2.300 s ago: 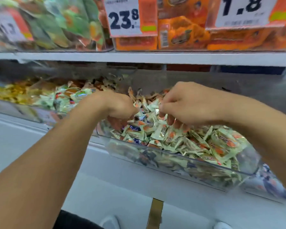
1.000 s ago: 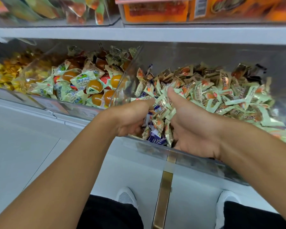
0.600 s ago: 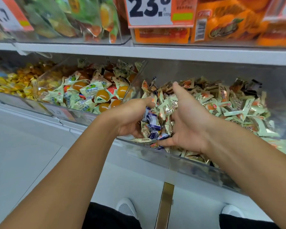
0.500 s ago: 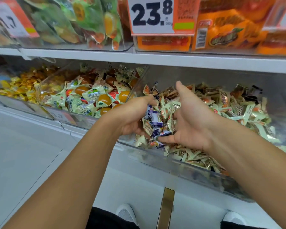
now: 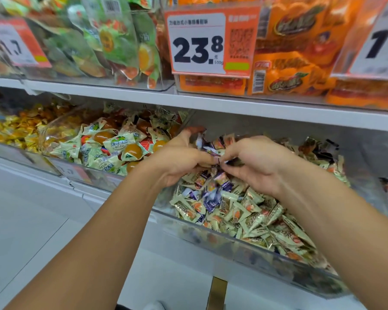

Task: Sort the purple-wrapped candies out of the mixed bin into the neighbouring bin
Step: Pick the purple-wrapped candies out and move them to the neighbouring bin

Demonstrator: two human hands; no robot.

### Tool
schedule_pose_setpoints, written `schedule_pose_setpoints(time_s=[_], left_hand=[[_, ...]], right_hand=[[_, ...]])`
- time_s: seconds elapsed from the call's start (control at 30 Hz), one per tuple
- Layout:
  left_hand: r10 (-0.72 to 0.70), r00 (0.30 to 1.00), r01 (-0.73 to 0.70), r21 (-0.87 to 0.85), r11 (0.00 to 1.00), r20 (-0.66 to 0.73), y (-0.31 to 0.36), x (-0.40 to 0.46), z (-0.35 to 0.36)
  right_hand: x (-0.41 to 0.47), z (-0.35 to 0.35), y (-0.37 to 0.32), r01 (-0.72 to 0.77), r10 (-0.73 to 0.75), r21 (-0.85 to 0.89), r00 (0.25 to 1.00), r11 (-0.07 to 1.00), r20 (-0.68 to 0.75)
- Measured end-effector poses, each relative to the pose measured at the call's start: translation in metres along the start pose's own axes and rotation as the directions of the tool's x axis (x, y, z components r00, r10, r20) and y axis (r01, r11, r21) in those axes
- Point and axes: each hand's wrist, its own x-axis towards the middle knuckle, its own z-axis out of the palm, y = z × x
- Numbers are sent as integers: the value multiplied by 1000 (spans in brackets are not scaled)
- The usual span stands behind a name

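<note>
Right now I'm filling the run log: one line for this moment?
stage: picking | left hand: holds purple candies | right hand: pinches candy | mixed bin: purple remains

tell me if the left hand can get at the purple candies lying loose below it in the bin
Probably yes: the left hand hovers just above the purple candies, which lie uncovered on top of the pile.

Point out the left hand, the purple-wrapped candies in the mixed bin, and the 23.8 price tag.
left hand (image 5: pixel 179 157), head view, back of the hand.
purple-wrapped candies (image 5: pixel 211 199), head view, one loose wrapper below the hands.
23.8 price tag (image 5: pixel 197 49), head view, the printed digits.
</note>
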Motion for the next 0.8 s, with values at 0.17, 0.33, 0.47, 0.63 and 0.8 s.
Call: schedule_pose_setpoints(time_s=[0.17,0.33,0.47,0.63,0.8], left_hand=[[186,978,-133,394,909,-99,-6,9,-3],[387,921,-231,751,619,-36,-7,9,-2],[465,885,-287,777,561,-9,-6,-7,-5],[434,898,-211,795,569,-73,5,-33,-10],[-183,983,110,889,444,-30,-2,-44,-14]], right_hand=[[2,-16,-4,32,-103,-445,986,895,-134],[-3,-19,-3,84,-256,-754,960,652,-115],[-8,-18,3,202,-377,-839,926,506,-5],[-27,-21,5,218,-511,-974,846,69,153],[-26,-11,28,494,-153,-868,854,-57,497]])
